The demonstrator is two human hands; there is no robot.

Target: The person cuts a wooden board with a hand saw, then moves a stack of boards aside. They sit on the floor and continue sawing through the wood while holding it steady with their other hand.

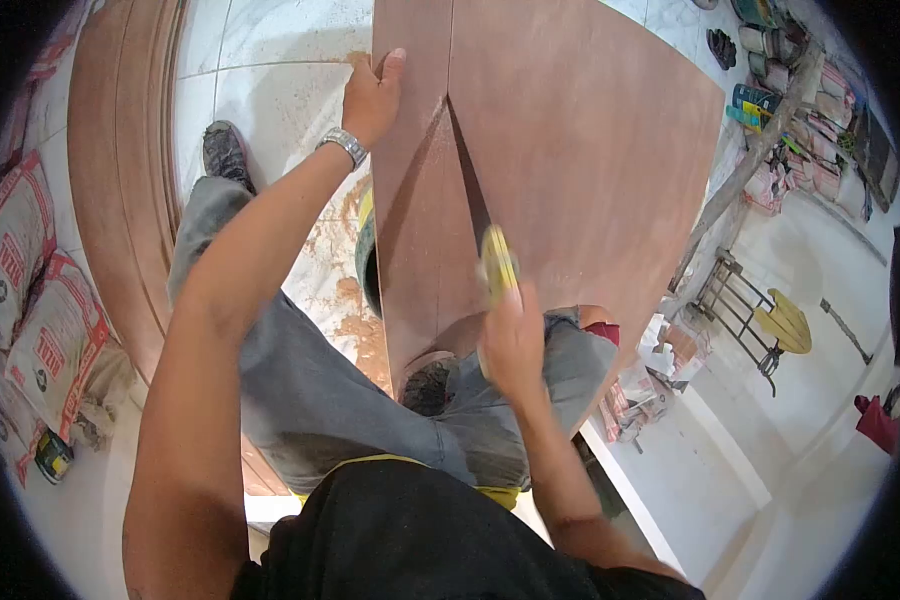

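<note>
A large reddish-brown wooden panel (590, 150) lies before me, with a straight line running down it. My right hand (513, 345) is wrapped round the yellow handle of a handsaw (467, 175), whose dark blade slants up to the line on the panel. The saw handle is slightly blurred. At the panel's left edge, near the top, my left hand (373, 98) grips the board, thumb on its upper face; its other fingers are partly hidden. Beneath the panel's left edge a dark green bucket (366, 250) shows in part.
Brown wooden boards (120, 170) stand at the left, beside red-and-white sacks (45, 350). A wooden pole (745, 165), cans and debris are at the upper right. A yellow shovel blade (785, 322) lies at the right. My knee is against the panel's lower edge.
</note>
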